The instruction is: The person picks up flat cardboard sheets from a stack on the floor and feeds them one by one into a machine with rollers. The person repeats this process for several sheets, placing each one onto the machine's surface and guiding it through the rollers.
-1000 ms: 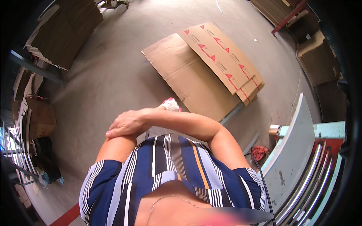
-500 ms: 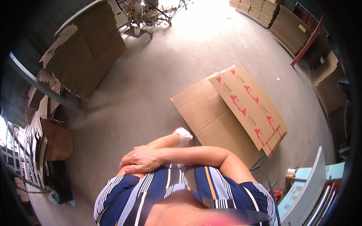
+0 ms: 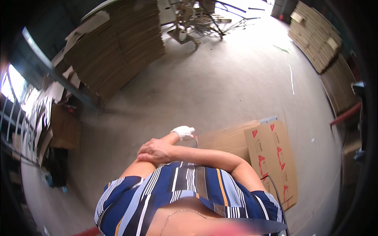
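- My bare right hand point(image 3: 158, 150) lies across me, its fingers point(image 3: 145, 150) wrapped over my left forearm point(image 3: 138, 168).
- My white-gloved left hand point(image 3: 183, 133) sticks out past it; I cannot tell how its fingers are set.
- Just beside that glove lies plain brown cardboard point(image 3: 224, 138), printed cardboard point(image 3: 271, 155) with red marks overlapping it.
- Farther, across the grey floor point(image 3: 197, 86), stands a tall cardboard stack point(image 3: 122, 43).

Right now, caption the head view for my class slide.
Right hand on left arm, left hand white-gloved, cardboard sheets nearby.
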Demonstrator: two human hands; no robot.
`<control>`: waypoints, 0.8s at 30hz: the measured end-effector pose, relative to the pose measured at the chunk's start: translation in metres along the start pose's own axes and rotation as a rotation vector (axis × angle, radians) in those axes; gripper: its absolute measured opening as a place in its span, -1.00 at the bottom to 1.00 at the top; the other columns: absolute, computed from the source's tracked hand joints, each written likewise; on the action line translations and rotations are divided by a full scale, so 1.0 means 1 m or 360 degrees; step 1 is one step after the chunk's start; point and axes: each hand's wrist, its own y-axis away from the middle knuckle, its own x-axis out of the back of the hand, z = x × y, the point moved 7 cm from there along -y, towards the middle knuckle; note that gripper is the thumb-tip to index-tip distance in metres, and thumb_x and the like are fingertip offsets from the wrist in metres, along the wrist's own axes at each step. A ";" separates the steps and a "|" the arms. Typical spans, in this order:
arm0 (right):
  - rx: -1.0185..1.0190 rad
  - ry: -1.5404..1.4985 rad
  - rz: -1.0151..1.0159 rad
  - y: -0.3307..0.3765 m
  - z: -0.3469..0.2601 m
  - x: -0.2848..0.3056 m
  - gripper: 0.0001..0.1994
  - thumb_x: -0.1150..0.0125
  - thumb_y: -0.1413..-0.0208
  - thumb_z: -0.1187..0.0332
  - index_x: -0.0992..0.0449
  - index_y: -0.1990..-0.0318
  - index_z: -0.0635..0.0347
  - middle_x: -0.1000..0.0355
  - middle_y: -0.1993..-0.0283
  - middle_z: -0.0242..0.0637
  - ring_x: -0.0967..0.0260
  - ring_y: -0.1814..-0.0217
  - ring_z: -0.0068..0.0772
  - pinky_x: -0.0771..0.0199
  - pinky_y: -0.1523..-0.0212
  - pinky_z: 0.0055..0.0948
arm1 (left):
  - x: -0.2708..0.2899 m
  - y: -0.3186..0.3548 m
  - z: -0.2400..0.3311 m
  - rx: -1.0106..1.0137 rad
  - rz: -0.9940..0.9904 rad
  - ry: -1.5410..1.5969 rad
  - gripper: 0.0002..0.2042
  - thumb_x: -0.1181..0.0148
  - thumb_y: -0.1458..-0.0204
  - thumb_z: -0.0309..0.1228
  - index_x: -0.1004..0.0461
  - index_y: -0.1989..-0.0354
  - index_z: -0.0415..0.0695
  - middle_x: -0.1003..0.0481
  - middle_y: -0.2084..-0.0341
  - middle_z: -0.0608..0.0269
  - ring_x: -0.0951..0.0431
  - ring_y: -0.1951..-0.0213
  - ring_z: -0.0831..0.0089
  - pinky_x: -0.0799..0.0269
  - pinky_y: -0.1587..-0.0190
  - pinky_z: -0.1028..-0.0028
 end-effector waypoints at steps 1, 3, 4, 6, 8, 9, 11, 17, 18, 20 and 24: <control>0.0058 0.0008 0.0118 0.001 0.012 0.019 -0.60 0.04 -0.30 0.03 -0.56 0.09 0.18 -0.52 0.05 -0.11 -0.44 -0.05 -0.06 -0.38 -0.09 -0.14 | 0.011 -0.007 -0.022 0.0054 0.0057 0.0155 -0.55 -0.05 -0.13 -0.08 -0.43 -0.05 -0.16 -0.55 0.15 -0.13 -0.55 0.09 -0.08 -0.45 0.04 0.13; 0.0044 0.0104 0.0288 0.014 0.042 0.051 -0.59 0.04 -0.28 0.03 -0.55 0.03 0.15 -0.48 -0.05 -0.12 -0.39 -0.13 -0.07 -0.36 -0.12 -0.13 | 0.017 -0.014 -0.071 0.0159 0.0227 0.0442 -0.55 -0.01 -0.18 -0.08 -0.43 -0.08 -0.15 -0.56 0.10 -0.06 -0.54 0.02 0.01 -0.42 -0.03 0.19; -0.0102 0.0196 0.0150 0.024 0.065 0.061 -0.63 -0.02 -0.27 0.08 -0.52 -0.03 0.13 -0.41 -0.15 -0.15 -0.29 -0.25 -0.10 -0.29 -0.20 -0.12 | 0.012 -0.011 -0.095 0.0196 0.0449 0.0819 -0.60 0.09 -0.26 -0.11 -0.41 -0.12 -0.08 -0.49 -0.02 0.10 -0.49 -0.05 0.17 -0.33 -0.12 0.27; -0.0212 0.0255 0.0403 0.045 0.105 0.108 -0.69 -0.11 -0.23 0.16 -0.54 0.03 0.15 -0.47 -0.06 -0.14 -0.40 -0.13 -0.10 -0.30 -0.18 -0.11 | -0.003 -0.013 -0.145 0.0355 0.0611 0.1273 -0.62 0.11 -0.27 -0.10 -0.41 -0.09 -0.03 -0.47 0.01 0.22 -0.48 0.00 0.31 -0.32 -0.07 0.30; -0.0348 0.0248 0.0650 0.069 0.153 0.165 -0.75 -0.20 -0.17 0.25 -0.56 0.08 0.18 -0.52 0.04 -0.15 -0.48 0.01 -0.10 -0.39 -0.10 -0.13 | -0.026 -0.024 -0.199 0.0933 0.0224 0.1114 -0.58 -0.05 -0.12 -0.01 -0.47 0.07 -0.10 -0.57 0.33 0.13 -0.55 0.25 0.26 -0.46 0.24 0.22; -0.0441 0.0327 0.0754 0.085 0.175 0.191 -0.77 -0.20 -0.16 0.28 -0.56 0.10 0.18 -0.53 0.08 -0.16 -0.51 0.07 -0.09 -0.43 -0.04 -0.17 | -0.026 -0.020 -0.223 0.1199 0.0217 0.0900 -0.60 -0.10 -0.02 -0.04 -0.51 0.21 -0.14 -0.54 0.51 0.13 -0.55 0.45 0.27 -0.44 0.37 0.20; -0.0608 0.0404 0.1062 0.117 0.217 0.245 -0.79 -0.21 -0.15 0.31 -0.57 0.12 0.19 -0.55 0.13 -0.17 -0.53 0.14 -0.09 -0.50 0.07 -0.22 | 0.005 -0.054 -0.249 0.0998 0.0104 0.0859 -0.62 -0.10 -0.01 -0.06 -0.52 0.26 -0.16 -0.53 0.53 0.12 -0.56 0.48 0.27 -0.44 0.41 0.19; -0.1276 0.0183 0.2176 0.249 0.338 0.353 -0.77 -0.21 -0.13 0.29 -0.61 0.18 0.25 -0.59 0.25 -0.08 -0.57 0.22 -0.21 -0.54 0.19 -0.33 | 0.178 -0.256 -0.293 0.0270 -0.0451 0.0379 -0.63 -0.12 0.00 -0.11 -0.54 0.53 -0.23 -0.49 0.68 0.08 -0.55 0.62 0.25 -0.41 0.59 0.22; -0.1393 0.0076 0.2341 0.274 0.354 0.354 -0.76 -0.17 -0.14 0.25 -0.62 0.21 0.23 -0.58 0.26 -0.06 -0.57 0.24 -0.15 -0.53 0.19 -0.29 | 0.216 -0.308 -0.302 0.0439 -0.0323 0.0452 -0.61 -0.13 -0.01 -0.09 -0.53 0.53 -0.25 -0.50 0.66 0.09 -0.54 0.64 0.27 -0.42 0.61 0.28; -0.1494 -0.0002 0.2538 0.310 0.373 0.347 -0.74 -0.17 -0.13 0.22 -0.61 0.20 0.22 -0.58 0.27 -0.04 -0.57 0.24 -0.15 -0.53 0.18 -0.31 | 0.299 -0.416 -0.292 0.0413 0.0036 -0.0087 -0.60 -0.14 -0.04 -0.10 -0.53 0.38 -0.29 -0.58 0.45 -0.15 -0.62 0.36 -0.06 -0.51 0.31 0.10; -0.1697 -0.0337 0.3194 0.393 0.371 0.287 -0.71 -0.16 -0.18 0.21 -0.61 0.21 0.28 -0.59 0.32 -0.15 -0.58 0.28 -0.30 -0.53 0.26 -0.41 | 0.377 -0.589 -0.156 -0.0021 0.0170 -0.0003 -0.68 -0.13 -0.07 -0.15 -0.44 0.31 -0.22 -0.47 0.61 0.01 -0.48 0.55 0.16 -0.41 0.45 0.23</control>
